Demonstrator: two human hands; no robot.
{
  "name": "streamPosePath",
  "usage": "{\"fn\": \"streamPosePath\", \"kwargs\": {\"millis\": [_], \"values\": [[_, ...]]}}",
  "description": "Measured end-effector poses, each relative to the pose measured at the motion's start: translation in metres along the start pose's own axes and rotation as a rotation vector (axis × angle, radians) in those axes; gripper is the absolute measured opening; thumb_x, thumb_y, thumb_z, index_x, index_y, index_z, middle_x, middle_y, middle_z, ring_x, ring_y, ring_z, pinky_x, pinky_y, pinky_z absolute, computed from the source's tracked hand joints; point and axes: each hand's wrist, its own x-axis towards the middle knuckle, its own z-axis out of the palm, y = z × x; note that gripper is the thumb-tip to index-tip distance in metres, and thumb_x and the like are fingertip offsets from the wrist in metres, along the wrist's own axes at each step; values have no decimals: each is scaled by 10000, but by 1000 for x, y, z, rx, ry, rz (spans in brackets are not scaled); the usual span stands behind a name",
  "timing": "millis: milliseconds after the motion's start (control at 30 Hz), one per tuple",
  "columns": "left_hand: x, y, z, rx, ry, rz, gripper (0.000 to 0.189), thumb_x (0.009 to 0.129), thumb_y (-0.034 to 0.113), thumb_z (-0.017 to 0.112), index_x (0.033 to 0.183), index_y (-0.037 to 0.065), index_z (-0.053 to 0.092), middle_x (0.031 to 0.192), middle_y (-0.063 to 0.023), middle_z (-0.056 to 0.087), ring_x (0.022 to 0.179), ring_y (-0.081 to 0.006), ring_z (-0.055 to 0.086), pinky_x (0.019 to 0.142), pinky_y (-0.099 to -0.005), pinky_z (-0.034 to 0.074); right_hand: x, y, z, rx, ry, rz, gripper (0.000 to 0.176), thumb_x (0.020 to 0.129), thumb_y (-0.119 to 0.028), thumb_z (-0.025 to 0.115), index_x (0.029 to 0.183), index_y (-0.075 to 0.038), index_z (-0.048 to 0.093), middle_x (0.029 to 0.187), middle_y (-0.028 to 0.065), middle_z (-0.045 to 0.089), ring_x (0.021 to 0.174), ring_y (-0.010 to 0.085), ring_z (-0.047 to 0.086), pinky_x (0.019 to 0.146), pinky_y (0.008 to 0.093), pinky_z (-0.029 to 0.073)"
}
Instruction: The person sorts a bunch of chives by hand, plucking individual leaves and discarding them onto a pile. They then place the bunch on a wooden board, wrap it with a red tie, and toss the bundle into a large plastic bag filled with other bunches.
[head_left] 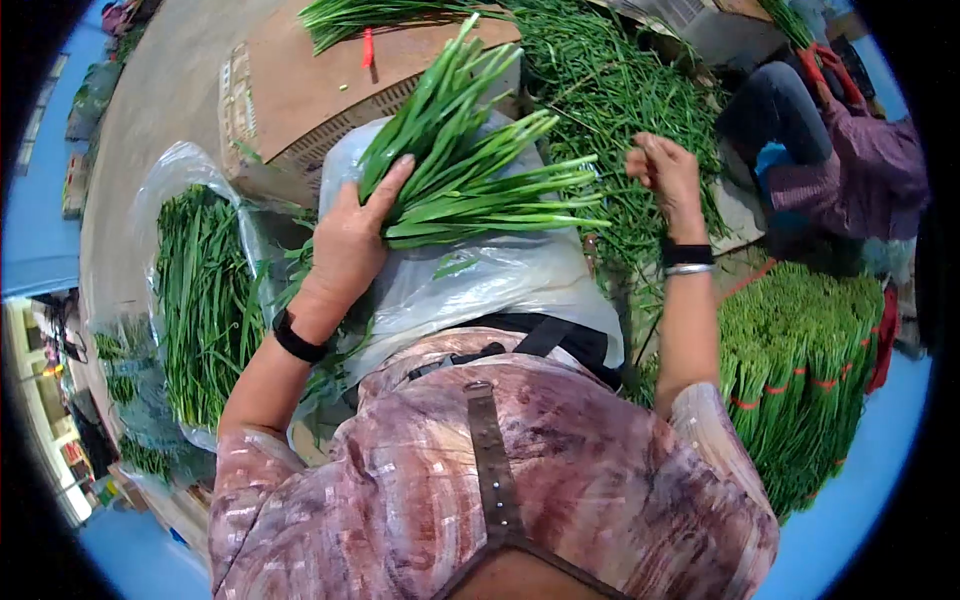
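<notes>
My left hand (pixel 350 235) is closed around a loose bunch of garlic chives (pixel 450 170), with the thumb lying across the leaves. The bunch rests over the clear plastic sheet (pixel 500 280) on my lap, its pale cut ends fanned out to the right. Apart from the bunch, my right hand (pixel 665 175) is raised at the right with its fingers curled together. Whether anything small is pinched in them is hidden. Behind that hand spreads a heap of loose green leaves (pixel 620 100).
Ahead stands a cardboard-topped crate (pixel 290 60) bearing more chives and a red-handled tool (pixel 368 50). A plastic bag of chives (pixel 200 300) sits at my left. Tied bundles (pixel 800 370) with red bands stand at my right. Another person (pixel 850 170) sits at the far right, holding greens.
</notes>
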Motion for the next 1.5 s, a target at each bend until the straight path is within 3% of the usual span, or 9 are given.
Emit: {"fn": "streamPosePath", "kwargs": {"millis": [100,333,433,533,800,1067,1267,1433,1500], "values": [[3,1,-3,14,-8,11,699,750,26,620,1359,334,467,792,-129,479,621,-317,550,538,-405,469,-4,-8,-7,-1639,15,-43,332,831,-240,667,1050,7,635,903,188,671,828,316,665,725,392,529],[2,-1,-2,47,-41,53,689,780,20,571,1377,340,443,740,-119,453,582,-287,518,512,-395,454,-21,-59,120,-759,-242,-1145,382,814,-224,663,1133,-27,587,1018,180,650,894,348,635,775,421,504],[-2,-4,-3,112,-12,98,730,767,2,554,1424,270,383,725,-116,453,576,-277,516,508,-379,447,-38,-56,133,-1119,-614,-789,370,824,-336,641,1070,-63,600,927,193,638,878,390,605,737,464,494],[-8,-9,1,20,94,84,729,755,-2,554,1436,172,360,722,-111,448,574,-273,514,512,-374,442,-73,-73,104,-909,-824,-687,301,809,-224,669,1034,-30,627,961,175,654,878,355,626,764,410,500],[-4,-9,-1,220,3,210,670,773,30,536,1417,143,388,720,-71,434,586,-223,490,525,-349,429,-43,-85,147,-873,-167,-1250,417,742,-186,710,1131,-100,585,997,126,642,951,315,604,806,432,475],[-10,-15,1,164,113,136,682,789,71,531,1439,195,365,815,-56,518,671,-194,519,617,-317,408,-120,-67,115,-1123,-513,-1089,407,695,-198,738,1065,-115,589,835,71,594,835,277,579,704,411,438],[-9,-11,-3,261,58,267,597,779,115,559,1334,330,506,897,-70,564,730,-202,547,658,-322,415,-117,-81,101,-945,-536,-728,391,736,-128,704,1108,-67,599,1071,128,607,1019,302,565,883,404,447],[-12,-10,-4,267,89,310,585,766,103,586,1313,306,536,945,-90,589,769,-210,570,667,-326,410,-62,-79,126,-988,-278,-1176,348,781,-140,666,1115,-80,590,945,136,639,866,328,610,792,429,460],[-12,-11,-3,265,135,292,582,775,118,565,1327,295,520,936,-75,577,738,-194,550,674,-317,398,-72,-67,126,-1256,-448,-961,329,777,-159,669,1090,-97,593,928,117,627,859,316,600,744,425,447]]}}
